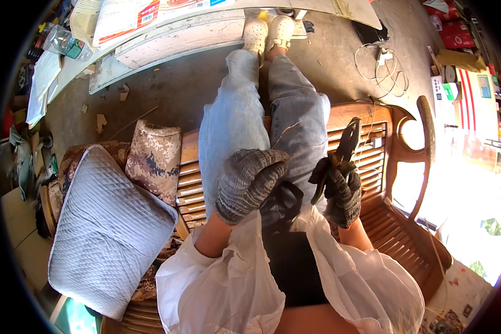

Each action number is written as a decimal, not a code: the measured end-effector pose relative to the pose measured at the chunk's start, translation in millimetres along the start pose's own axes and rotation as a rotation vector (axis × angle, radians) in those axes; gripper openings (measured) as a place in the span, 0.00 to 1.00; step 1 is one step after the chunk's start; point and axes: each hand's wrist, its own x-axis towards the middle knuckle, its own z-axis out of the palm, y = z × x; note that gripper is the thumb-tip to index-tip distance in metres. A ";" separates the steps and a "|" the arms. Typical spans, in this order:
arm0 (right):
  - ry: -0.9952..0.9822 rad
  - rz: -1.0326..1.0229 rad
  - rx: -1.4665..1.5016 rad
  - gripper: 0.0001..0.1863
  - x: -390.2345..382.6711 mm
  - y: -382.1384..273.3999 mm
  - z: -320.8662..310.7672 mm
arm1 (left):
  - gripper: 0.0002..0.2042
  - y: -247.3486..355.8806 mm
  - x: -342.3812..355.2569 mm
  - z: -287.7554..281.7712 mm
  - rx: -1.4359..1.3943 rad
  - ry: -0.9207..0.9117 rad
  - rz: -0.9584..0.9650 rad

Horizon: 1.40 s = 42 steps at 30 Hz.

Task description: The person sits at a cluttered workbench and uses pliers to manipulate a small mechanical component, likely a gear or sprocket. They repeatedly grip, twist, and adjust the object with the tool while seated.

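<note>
I sit on a slatted wooden bench with my legs stretched out. My left hand (250, 181), in a grey-black knitted glove, is closed over my lap, its fingertips pinched on a thin copper-coloured wire (286, 132) that sticks up past them. To its right, my right hand (344, 200), gloved alike, grips black pliers (348, 142) with the jaws pointing away from me. Dark handles show beside the fingers; shadow hides whether the jaws are parted. The two hands are apart. A black strap or bag (281, 206) lies in my lap between them.
On the bench (373, 145) to my left are a grey quilted pad (111, 222) and a camouflage cushion (153, 158). Ahead stands a low white table (178, 36) with papers and a plastic bottle (67, 44). A pale cable (392, 72) loops on the floor at far right.
</note>
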 end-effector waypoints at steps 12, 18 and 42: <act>-0.247 0.201 -0.151 0.24 -8.6 -14.7 9.7 | 0.11 -1.5 -5.7 5.9 0.458 0.140 0.212; -0.410 0.080 -0.493 0.25 -6.4 -13.1 12.6 | 0.12 -3.5 -7.9 6.0 0.509 0.123 0.231; -0.322 0.196 -0.418 0.19 -9.0 -21.3 19.6 | 0.15 -2.6 -5.9 4.1 0.567 0.112 0.338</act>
